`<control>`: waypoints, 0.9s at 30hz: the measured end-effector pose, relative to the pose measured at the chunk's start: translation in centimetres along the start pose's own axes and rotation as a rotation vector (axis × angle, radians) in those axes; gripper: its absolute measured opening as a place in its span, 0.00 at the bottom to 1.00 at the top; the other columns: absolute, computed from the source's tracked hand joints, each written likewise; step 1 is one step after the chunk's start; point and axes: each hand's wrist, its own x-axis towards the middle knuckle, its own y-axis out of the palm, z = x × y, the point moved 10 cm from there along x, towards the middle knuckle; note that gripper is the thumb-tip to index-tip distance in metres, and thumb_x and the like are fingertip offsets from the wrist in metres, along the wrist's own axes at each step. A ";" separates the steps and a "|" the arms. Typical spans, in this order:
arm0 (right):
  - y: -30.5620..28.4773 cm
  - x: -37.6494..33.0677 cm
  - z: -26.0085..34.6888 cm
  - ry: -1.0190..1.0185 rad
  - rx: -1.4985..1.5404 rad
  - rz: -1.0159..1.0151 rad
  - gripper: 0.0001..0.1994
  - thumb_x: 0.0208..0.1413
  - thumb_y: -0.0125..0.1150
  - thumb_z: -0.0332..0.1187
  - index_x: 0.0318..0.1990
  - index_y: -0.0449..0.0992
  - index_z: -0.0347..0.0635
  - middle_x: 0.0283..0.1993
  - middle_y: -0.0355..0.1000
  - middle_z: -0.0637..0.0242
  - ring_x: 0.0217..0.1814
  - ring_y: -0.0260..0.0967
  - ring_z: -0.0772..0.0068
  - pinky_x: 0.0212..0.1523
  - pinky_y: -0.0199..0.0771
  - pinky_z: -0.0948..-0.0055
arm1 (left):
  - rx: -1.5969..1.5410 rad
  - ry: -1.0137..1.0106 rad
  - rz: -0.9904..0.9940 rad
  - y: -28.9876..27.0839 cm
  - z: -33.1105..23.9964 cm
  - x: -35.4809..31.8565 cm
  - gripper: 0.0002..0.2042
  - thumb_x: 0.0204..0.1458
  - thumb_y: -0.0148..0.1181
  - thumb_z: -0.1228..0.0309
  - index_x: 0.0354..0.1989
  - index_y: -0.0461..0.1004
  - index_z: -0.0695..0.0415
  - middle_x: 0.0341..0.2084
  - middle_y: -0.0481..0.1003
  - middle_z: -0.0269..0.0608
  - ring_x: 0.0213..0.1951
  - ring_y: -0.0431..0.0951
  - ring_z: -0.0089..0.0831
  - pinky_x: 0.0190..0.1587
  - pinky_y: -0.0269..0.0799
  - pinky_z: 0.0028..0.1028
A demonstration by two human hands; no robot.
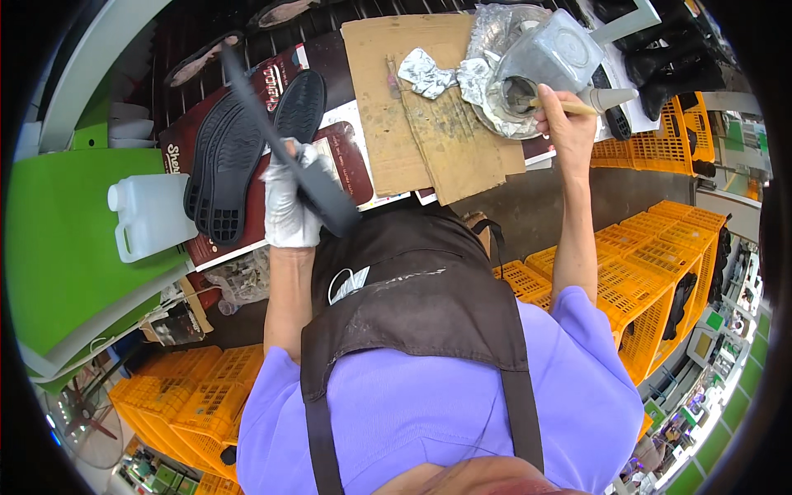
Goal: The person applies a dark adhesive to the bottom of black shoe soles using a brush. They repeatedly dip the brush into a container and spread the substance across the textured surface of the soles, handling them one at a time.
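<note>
My left hand [289, 202], in a white glove, is closed around a black shoe sole [328, 194], which is tilted and seen nearly edge-on. More black soles [227, 165] lie stacked just left of it, with another sole [299, 103] behind. Out to the right, my bare right hand [566, 128] grips the wooden handle of a brush [582, 108]. Its tip points into the round mouth of a grimy pot [518, 89], and the bristles are hidden. A cloudy plastic jug [565, 51] lies tipped behind the pot, and crumpled white wrap [427, 74] sits beside it.
Stained cardboard [384, 91] covers the middle of the table. A white plastic canister [153, 216] stands at the left on a green surface [74, 247]. Orange crates [643, 264] are stacked on the right, and more crates [186, 388] at lower left. Dark boots [668, 70] stand far right.
</note>
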 end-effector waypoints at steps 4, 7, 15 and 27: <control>-0.1 -1.6 -2.0 0.038 0.107 -0.038 0.13 0.51 0.62 0.38 0.28 0.77 0.35 0.20 0.72 0.69 0.19 0.67 0.85 0.20 0.65 0.86 | -0.123 -0.129 -0.088 0.1 2.6 0.1 0.19 0.55 0.51 0.59 0.53 0.65 0.54 0.42 0.69 0.45 0.39 0.72 0.34 0.37 0.75 0.30; -0.8 -2.0 -2.2 0.085 0.066 -0.018 0.13 0.51 0.62 0.39 0.30 0.77 0.35 0.20 0.72 0.68 0.19 0.67 0.84 0.20 0.66 0.85 | -0.136 -0.161 -0.056 2.0 3.7 0.8 0.22 0.58 0.43 0.56 0.57 0.61 0.57 0.47 0.69 0.54 0.40 0.74 0.39 0.40 0.75 0.34; -0.8 -0.8 1.7 -0.006 -0.091 0.243 0.11 0.50 0.62 0.37 0.34 0.77 0.37 0.21 0.69 0.72 0.19 0.62 0.85 0.20 0.61 0.85 | -0.170 -0.216 -0.009 4.4 5.2 1.1 0.29 0.58 0.37 0.50 0.57 0.57 0.65 0.45 0.68 0.65 0.44 0.73 0.48 0.46 0.73 0.39; 0.8 -0.1 2.1 -0.071 -0.219 0.742 0.10 0.51 0.60 0.33 0.38 0.78 0.39 0.27 0.67 0.72 0.27 0.62 0.83 0.25 0.63 0.82 | -0.212 -0.429 -0.078 2.2 9.0 1.6 0.32 0.56 0.35 0.43 0.50 0.65 0.63 0.35 0.73 0.58 0.34 0.75 0.49 0.39 0.74 0.40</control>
